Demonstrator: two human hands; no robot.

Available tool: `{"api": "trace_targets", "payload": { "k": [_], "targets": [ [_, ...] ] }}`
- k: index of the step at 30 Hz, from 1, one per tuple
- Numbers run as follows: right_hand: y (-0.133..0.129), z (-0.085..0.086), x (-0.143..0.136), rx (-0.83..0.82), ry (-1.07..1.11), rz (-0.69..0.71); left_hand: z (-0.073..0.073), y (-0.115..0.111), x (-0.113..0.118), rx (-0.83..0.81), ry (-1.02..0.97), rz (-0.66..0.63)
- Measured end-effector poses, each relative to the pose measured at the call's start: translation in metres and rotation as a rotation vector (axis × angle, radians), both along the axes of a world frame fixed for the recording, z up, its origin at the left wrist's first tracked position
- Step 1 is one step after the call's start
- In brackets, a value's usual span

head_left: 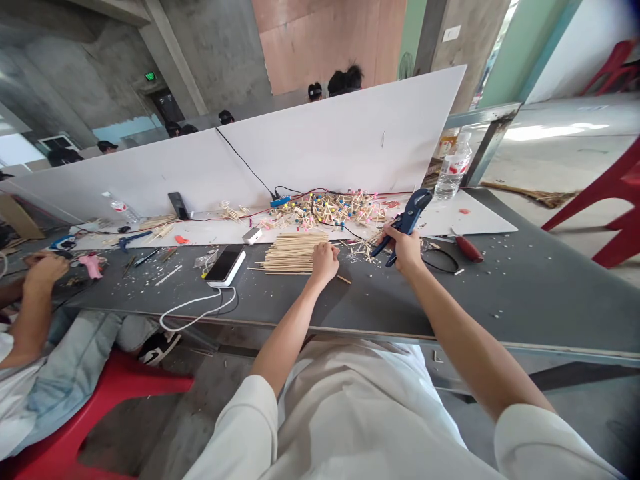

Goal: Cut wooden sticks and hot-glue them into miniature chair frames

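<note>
My right hand (407, 248) grips a dark blue pipe cutter (413, 212), its head pointing up and away from me above the table. At the right end of a flat pile of thin wooden sticks (293, 253), my left hand (326, 261) is closed with curled fingers; what it pinches, if anything, is hidden. One short stick (344, 279) lies just right of that wrist. Behind both hands spreads a heap of short cut sticks with coloured ball ends (330, 210), in yellow, blue and pink.
Left of the pile are a phone on a white power bank (226, 265) with a looped cable and a small white box (252, 235). To the right lie a red-handled tool (469, 249) and a water bottle (453, 167). A white divider (320, 147) stands behind. A co-worker's hands (47, 267) are far left.
</note>
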State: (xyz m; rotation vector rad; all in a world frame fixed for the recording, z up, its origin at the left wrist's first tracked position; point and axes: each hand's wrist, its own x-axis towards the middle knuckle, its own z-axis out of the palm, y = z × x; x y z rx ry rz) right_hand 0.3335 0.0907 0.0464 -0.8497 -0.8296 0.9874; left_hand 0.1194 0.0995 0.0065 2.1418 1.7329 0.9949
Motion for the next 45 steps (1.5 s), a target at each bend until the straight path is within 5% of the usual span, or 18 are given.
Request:
{"api": "trace_targets", "payload": {
  "k": [10, 17, 24, 45],
  "targets": [
    [-0.009, -0.006, -0.016, -0.057, -0.181, 0.236, 0.005, -0.001, 0.003, -0.100, -0.296, -0.086],
    [-0.009, -0.006, -0.016, -0.072, -0.192, 0.230, 0.008, 0.000, 0.001, -0.082, -0.606, -0.105],
    [-0.005, -0.006, -0.008, -0.084, -0.139, 0.230, 0.013, -0.004, 0.007, -0.432, -0.915, -0.340],
    [-0.007, -0.010, -0.015, -0.107, -0.151, 0.344, 0.017, -0.017, 0.015, -0.688, -0.951, -0.500]
  ]
}}
